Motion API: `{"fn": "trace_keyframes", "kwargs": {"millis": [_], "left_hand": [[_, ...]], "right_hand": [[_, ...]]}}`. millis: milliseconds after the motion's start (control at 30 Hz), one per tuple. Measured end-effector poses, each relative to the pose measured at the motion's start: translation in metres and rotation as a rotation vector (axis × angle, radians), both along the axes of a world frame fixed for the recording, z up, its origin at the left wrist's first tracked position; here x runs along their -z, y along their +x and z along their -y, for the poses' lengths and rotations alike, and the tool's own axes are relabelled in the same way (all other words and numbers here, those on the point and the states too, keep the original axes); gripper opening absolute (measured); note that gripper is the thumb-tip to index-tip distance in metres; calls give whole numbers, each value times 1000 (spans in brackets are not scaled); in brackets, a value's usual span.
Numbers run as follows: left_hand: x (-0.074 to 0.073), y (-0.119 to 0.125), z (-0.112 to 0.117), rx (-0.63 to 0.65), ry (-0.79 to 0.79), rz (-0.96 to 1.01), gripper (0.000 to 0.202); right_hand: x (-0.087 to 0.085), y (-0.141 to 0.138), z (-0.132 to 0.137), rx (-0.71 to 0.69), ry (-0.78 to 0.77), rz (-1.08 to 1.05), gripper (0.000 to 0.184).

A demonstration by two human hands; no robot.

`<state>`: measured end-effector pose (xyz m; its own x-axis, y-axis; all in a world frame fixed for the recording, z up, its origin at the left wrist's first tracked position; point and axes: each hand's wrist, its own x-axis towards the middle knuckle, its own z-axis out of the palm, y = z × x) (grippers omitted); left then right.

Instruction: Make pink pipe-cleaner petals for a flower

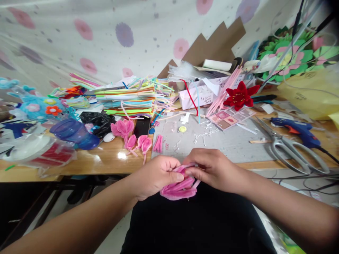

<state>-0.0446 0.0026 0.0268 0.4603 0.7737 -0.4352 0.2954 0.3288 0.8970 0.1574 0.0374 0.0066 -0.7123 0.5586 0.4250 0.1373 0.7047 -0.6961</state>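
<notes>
Over my lap, just off the table's front edge, both hands are closed on a pink pipe-cleaner flower [180,193]. My left hand [161,173] pinches it from the left, thumb on top. From the other side my right hand [212,168] grips it near the upper end, where a thin pink strand shows by the fingers. Its petals hang below my fingers; the part inside the grip is hidden. On the table ahead lie a larger pink flower [124,128], smaller pink petal pieces [144,144] and a short bundle of pink pipe cleaners [158,144].
Large scissors [287,150] and a blue glue gun [296,127] lie at the right. A grey cutting mat [235,146] covers the middle. Pipe-cleaner bundles [127,100] pile up behind. A purple cup [74,134] lies on its side at the left. A red flower [240,97] stands at the back right.
</notes>
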Motion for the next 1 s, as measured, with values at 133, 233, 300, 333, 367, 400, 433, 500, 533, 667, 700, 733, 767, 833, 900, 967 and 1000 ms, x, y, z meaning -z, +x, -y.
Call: {"fn": "trace_keyframes", "kwargs": {"millis": [133,233,300,333,367,400,433,500,533,667,700,733,767,833,900,967,1000], "left_hand": [[4,1,0,-30,63,-13,25],[3,3,0,-30,101,-40,24],[1,4,0,-39,111,-66,22],[1,4,0,-46,112,-73,22],[0,5,0,-53,113,-78,22],[0,5,0,-58,118,-82,23],[0,5,0,-58,126,-85,24],[1,3,-1,-44,139,-95,26],[2,2,-2,-39,145,-103,27],[3,-1,-4,-18,177,-130,28],[3,-1,-4,-6,187,-134,28],[2,-1,-4,7,195,-138,28],[2,-1,-5,17,201,-145,28],[2,-1,-5,27,202,-156,28],[2,-1,-5,38,186,-153,28],[3,0,-5,57,156,-128,31],[4,0,-4,61,137,-112,33]], "right_hand": [[-1,-5,1,82,-240,67,6],[-1,-8,0,52,-433,74,7],[-2,-10,-2,57,-522,70,9],[-2,-11,-2,72,-545,75,9],[-3,-12,-2,91,-551,84,9],[-5,-13,-3,108,-545,99,9],[-6,-13,-3,120,-530,115,9],[-10,-12,-4,119,-495,150,8],[-12,-12,-5,113,-484,169,9],[-17,-11,-8,88,-468,232,13],[-18,-11,-8,83,-462,241,14],[-18,-11,-8,79,-454,247,14],[-19,-12,-9,77,-445,253,13],[-19,-12,-9,76,-422,265,11],[-18,-13,-9,77,-397,278,10],[-18,-13,-10,69,-385,280,9],[-18,-12,-11,60,-387,279,8]]}}
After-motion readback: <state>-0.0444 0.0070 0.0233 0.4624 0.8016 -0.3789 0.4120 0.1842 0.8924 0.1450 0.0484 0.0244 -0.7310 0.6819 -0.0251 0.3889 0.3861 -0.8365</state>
